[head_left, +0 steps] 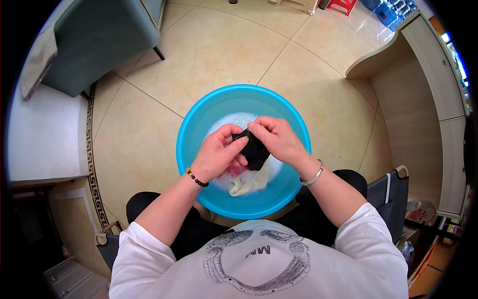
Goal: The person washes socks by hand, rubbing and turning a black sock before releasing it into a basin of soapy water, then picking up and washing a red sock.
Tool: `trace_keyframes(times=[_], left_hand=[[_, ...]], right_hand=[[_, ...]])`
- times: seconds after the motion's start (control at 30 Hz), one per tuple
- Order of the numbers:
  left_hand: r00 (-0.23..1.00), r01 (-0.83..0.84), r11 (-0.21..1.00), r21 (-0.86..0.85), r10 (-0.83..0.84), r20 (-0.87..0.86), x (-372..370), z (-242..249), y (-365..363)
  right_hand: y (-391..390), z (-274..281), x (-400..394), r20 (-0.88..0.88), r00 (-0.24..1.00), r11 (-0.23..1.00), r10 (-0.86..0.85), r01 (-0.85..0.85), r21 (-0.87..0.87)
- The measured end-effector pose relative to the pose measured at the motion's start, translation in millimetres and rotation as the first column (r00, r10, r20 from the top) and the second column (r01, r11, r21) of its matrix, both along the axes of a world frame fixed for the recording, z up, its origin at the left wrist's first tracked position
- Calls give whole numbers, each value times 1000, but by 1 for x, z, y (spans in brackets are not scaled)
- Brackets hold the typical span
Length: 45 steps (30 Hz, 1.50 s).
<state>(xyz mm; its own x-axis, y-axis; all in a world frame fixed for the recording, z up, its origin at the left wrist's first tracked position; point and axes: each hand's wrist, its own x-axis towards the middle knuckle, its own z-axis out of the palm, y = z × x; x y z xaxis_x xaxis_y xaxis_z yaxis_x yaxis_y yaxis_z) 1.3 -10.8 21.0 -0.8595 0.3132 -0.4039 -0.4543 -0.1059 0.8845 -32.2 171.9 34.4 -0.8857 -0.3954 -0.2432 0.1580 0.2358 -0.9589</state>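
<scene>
Over a round blue basin (194, 192), my left hand (222, 152) and my right hand (277, 138) hold a small black cloth (256, 153) between them. The left fingers and thumb pinch its left edge. My right thumb and fingers grip its upper edge. Below the cloth, foamy water (224, 122) fills the basin's bottom. A white cloth (244, 184) lies in the foam toward my side, and a red cloth (233, 171) shows partly beneath my left hand.
The basin stands on a tiled floor (224, 45) between my knees. A grey-green chair (104, 40) is at the upper left, a wooden cabinet (413, 99) at the right. Further back are a red stool (342, 5) and blue water bottles (388, 15).
</scene>
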Motion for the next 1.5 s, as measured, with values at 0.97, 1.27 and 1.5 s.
trace_keyframes(times=[0.97, 1.27, 1.5], left_hand=[[970, -181, 931, 317, 116, 214, -3, -7, -9], [971, -195, 930, 311, 137, 198, -2, -5, -7], [983, -168, 951, 261, 142, 117, -1, -6, -5]], right_hand=[[-3, -6, 0, 16, 1000, 996, 0, 1, -86], [-4, -19, 0, -262, 954, 983, -148, 170, 65], [-11, -6, 10, -690, 723, 969, 38, 141, 202]])
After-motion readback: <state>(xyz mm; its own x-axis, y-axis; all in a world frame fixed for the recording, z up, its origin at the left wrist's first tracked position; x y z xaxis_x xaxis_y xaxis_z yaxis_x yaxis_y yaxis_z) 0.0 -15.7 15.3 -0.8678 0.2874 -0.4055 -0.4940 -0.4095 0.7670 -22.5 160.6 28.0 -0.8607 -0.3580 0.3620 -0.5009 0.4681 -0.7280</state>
